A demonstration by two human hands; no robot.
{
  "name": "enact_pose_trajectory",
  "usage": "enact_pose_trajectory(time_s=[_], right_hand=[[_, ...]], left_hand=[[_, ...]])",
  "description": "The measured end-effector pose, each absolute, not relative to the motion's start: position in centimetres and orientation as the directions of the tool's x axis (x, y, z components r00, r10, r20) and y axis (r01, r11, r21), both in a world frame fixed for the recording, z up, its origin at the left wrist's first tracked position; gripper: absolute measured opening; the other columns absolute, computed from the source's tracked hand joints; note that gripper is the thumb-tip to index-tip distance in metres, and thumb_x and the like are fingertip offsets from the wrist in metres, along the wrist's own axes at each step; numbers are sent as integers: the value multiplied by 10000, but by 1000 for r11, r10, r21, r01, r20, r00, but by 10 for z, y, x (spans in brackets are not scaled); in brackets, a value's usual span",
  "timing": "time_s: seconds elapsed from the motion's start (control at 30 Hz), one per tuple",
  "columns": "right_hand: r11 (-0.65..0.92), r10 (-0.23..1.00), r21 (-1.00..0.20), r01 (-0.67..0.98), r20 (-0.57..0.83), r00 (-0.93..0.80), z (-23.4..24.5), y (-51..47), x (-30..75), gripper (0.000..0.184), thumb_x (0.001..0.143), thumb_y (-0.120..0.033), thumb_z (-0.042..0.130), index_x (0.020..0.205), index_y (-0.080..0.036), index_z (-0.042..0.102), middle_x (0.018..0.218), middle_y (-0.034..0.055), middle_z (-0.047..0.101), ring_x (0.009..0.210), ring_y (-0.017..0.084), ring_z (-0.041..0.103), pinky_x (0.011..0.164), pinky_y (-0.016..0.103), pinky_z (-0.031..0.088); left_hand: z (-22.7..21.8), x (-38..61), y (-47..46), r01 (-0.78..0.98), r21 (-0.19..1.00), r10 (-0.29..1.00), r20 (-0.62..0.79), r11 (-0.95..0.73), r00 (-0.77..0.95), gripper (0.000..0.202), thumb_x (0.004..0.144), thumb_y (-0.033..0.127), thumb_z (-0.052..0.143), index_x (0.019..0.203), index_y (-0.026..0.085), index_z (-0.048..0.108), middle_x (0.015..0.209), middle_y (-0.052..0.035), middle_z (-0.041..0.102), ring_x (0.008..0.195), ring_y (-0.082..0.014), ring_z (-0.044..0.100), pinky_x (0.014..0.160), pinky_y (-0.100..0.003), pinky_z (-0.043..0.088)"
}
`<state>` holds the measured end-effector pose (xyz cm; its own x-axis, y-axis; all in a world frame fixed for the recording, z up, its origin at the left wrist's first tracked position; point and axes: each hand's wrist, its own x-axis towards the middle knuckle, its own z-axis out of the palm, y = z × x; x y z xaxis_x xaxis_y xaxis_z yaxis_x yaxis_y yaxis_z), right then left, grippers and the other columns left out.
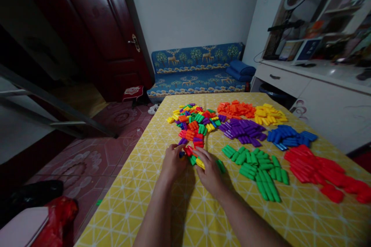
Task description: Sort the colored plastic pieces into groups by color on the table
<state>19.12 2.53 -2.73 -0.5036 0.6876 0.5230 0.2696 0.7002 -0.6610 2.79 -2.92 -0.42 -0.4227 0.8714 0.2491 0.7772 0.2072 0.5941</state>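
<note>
My left hand (174,160) is at the near end of a mixed pile of coloured plastic building pieces (193,119). Its fingers are curled, with their tips partly hidden beside a dark blue piece (181,154) and a red piece (188,150). My right hand (210,170) lies low over the same spot, fingers stretched out and thumb apart. A yellow piece (199,163) shows between its thumb and fingers, with a green piece (193,159) just left of it. Another green piece (221,166) lies against the right hand's outer side.
Right of the mixed pile are single-colour heaps: orange (236,109), yellow (269,114), purple (242,131), blue (290,137), green (257,166) and red (321,170). They lie on a yellow patterned tablecloth (130,200). A blue sofa (197,75) stands beyond the table.
</note>
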Motion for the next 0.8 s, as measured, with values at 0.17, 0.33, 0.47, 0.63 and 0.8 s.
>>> enact_pose_trajectory(time_s=[0.17, 0.33, 0.47, 0.63, 0.8], right_hand=[[690, 697, -682, 244, 533, -480, -28, 25, 191, 595, 755, -55, 511, 1314, -245, 583, 1337, 79, 612, 1249, 231, 581, 1044, 443, 511], [618, 758, -764, 184, 517, -398, -29, 25, 192, 500, 799, -134, 559, 1291, -221, 572, 1295, 101, 624, 1213, 238, 589, 1024, 429, 509], [468, 875, -863, 190, 423, -234, -33, 30, 198, 330, 856, -294, 583, 1170, -195, 610, 1107, 108, 685, 1000, 239, 654, 861, 407, 560], [444, 896, -866, 229, 436, -87, -43, 44, 205, 334, 899, -384, 531, 1148, -174, 603, 1124, 135, 672, 1033, 258, 631, 897, 445, 524], [552, 833, -756, 351, 481, -273, -29, 39, 208, 336, 863, -309, 588, 1173, -185, 620, 1140, 121, 680, 1061, 261, 622, 916, 428, 511]], left_hand=[[-6, 34, -16, 733, 634, 808, 282, 247, -517, 302, 730, 104, 616, 984, 196, 750, 932, -74, 705, 890, -210, 675, 808, -312, 522], [-10, 34, -10, 602, 781, 747, 297, 169, -594, 223, 773, 171, 631, 967, 196, 737, 953, -68, 756, 885, -216, 696, 831, -341, 529], [-13, 33, -9, 592, 801, 757, 331, 91, -564, 329, 743, 140, 629, 1057, 187, 713, 1028, -79, 745, 958, -225, 687, 888, -357, 522], [-10, 34, -12, 754, 650, 855, 333, 97, -397, 529, 643, 28, 582, 1115, 227, 713, 1095, -58, 718, 1048, -230, 636, 957, -367, 468], [-3, 36, -17, 838, 522, 883, 306, 157, -356, 489, 717, 101, 638, 1143, 326, 720, 1172, -36, 699, 1118, -265, 588, 993, -427, 401]])
